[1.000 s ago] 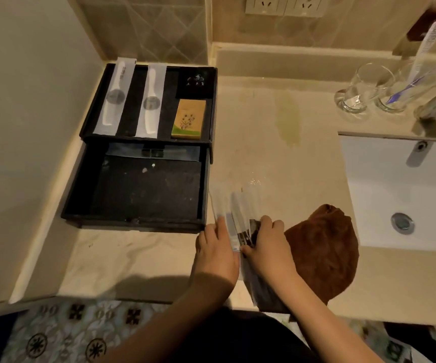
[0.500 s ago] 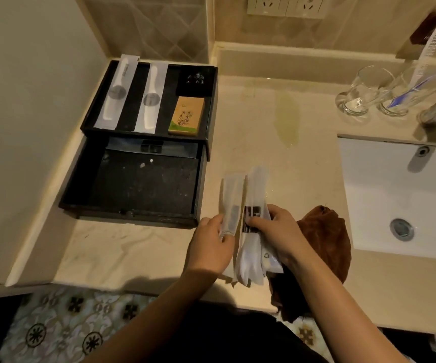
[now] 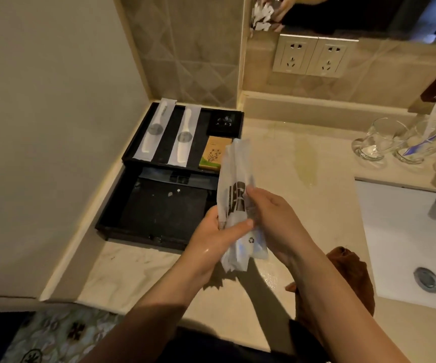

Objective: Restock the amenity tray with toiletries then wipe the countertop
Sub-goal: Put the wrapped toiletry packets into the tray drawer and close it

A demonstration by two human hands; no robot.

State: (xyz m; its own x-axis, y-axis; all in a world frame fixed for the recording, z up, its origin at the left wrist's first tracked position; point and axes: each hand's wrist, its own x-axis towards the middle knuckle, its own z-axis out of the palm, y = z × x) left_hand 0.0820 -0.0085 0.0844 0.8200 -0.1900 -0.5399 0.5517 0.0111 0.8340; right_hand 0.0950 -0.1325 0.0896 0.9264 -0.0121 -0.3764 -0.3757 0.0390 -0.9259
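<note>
A bundle of white toiletry packets (image 3: 235,184) is held upright above the countertop (image 3: 285,174), just right of the black amenity tray (image 3: 112,218). My left hand (image 3: 213,238) grips the bundle's lower part. My right hand (image 3: 269,213) holds its middle from the right. The tray's raised back shelf carries two wrapped toothbrush packets (image 3: 156,129), a small orange box (image 3: 213,153) and a black box (image 3: 224,123). Its lower front compartment holds only a few specks. A brown cloth (image 3: 353,281) lies on the counter by my right forearm.
A white sink (image 3: 408,231) with a drain is set in the counter at right. Two glasses (image 3: 376,142) stand behind it, one holding a comb and a toothbrush. Wall sockets (image 3: 311,57) sit on the tiled back wall. A yellowish stain (image 3: 304,161) marks the counter.
Both hands have lifted the packets off the counter and gathered them into one upright bundle. The view has moved closer and tilted up, and the cloth now lies behind my right forearm.
</note>
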